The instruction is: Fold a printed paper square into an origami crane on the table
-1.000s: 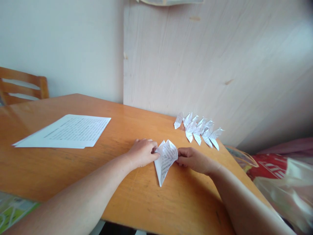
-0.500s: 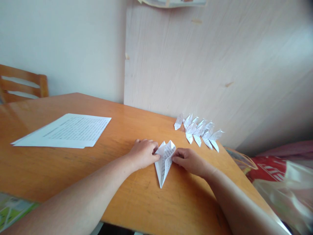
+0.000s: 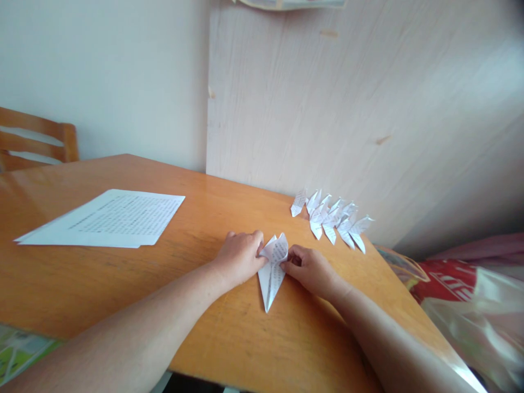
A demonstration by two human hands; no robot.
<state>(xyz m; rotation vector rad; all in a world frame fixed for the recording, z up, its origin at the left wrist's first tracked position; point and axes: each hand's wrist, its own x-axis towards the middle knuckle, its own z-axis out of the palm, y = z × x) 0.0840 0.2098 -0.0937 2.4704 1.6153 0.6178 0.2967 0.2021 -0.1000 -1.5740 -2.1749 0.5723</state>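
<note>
A folded paper (image 3: 272, 275) with printed characters lies on the wooden table, its sharp point toward me and two short peaks at the far end. My left hand (image 3: 242, 255) pinches its left edge, thumb on top of the paper. At its right edge, the thumb and fingers of my right hand (image 3: 309, 268) are closed on a flap. Farther back on the right, several small folded paper pieces (image 3: 329, 221), also printed, stand in a cluster near the wall.
A stack of printed sheets (image 3: 123, 218) lies on the left of the table (image 3: 196, 218). Behind it stands a wooden chair (image 3: 67, 142). A wall panel (image 3: 286, 109) rises along the back edge. Red and white bags (image 3: 450, 281) sit beyond the right edge.
My right hand has moved slightly left, bringing the right flap inward, so the folded paper looks narrower and flatter. The left hand keeps its grip.
</note>
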